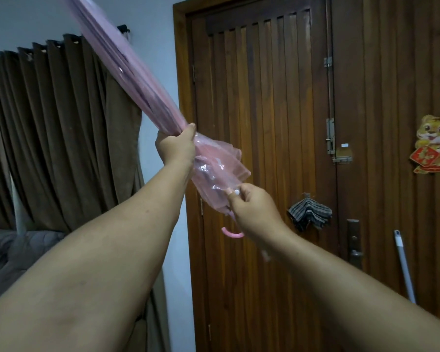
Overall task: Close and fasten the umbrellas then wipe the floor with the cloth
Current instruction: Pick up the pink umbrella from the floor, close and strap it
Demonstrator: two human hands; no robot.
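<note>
Pink umbrella (127,72), held up beside the door (264,148), looks light, its thin plastic soft and slippery; left hand (174,146) grips the bunched canopy, right hand (249,207) pinches the snap (236,192) on its strap, likely the right hold.

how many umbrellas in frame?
1. A pink translucent umbrella, folded and pointing up-left: the left hand grips its bunched canopy, and the right hand pinches the strap with the white snap. Any others are out of view.
</note>
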